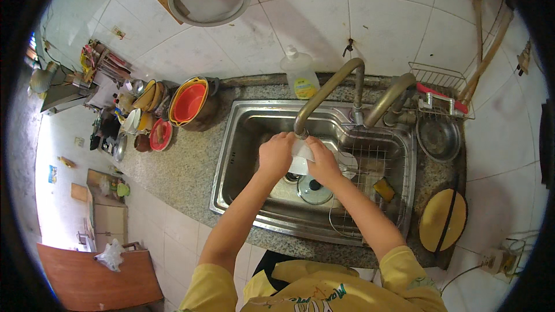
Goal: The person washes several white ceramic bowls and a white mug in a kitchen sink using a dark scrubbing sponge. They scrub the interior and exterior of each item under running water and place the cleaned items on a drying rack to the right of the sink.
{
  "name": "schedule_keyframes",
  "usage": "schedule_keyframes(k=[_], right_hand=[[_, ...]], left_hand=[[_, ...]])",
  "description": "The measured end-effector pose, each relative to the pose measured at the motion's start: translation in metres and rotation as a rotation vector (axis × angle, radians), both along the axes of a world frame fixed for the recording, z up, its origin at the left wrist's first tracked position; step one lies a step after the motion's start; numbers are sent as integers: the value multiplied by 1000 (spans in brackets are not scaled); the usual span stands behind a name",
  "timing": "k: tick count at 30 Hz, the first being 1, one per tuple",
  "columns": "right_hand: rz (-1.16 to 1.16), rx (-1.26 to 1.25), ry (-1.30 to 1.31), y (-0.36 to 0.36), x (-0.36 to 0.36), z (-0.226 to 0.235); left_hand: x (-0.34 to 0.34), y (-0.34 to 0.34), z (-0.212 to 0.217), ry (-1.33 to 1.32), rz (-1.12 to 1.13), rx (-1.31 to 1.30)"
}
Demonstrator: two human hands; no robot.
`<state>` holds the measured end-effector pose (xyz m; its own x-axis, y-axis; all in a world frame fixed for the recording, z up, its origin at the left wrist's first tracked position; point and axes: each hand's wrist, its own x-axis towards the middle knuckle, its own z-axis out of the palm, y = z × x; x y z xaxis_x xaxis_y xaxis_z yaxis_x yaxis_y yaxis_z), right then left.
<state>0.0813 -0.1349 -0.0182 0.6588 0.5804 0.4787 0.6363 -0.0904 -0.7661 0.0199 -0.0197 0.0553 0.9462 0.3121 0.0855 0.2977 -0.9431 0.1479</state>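
Both my hands are over the metal sink (231,167), just below the mouth of the curved faucet (335,84). My left hand (276,155) grips the left side of a white bowl (299,164). On its right side, my right hand (324,164) has its fingers closed round the rim. The hands cover part of the bowl, so its full shape is hidden. Beneath them in the basin rests a glass lid (312,195) with a black knob. Beside my right hand, more white dishware (348,163) shows in part.
A wire rack (370,162) spans the sink's right side, with a yellow-green sponge (383,189) on it. Behind the sink stands a clear soap bottle (299,72). A metal bowl (439,137) and a round yellow board (443,219) lie right; a red basin (189,103) sits left.
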Motion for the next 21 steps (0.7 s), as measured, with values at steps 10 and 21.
schedule_keyframes(k=[10,21], right_hand=[[-222,23,594,-14,9,8],[-162,934,1497,-20,10,-24]], left_hand=[[40,-29,8,-67,-276,-325],[-15,-45,-53,-205,522,-1712]])
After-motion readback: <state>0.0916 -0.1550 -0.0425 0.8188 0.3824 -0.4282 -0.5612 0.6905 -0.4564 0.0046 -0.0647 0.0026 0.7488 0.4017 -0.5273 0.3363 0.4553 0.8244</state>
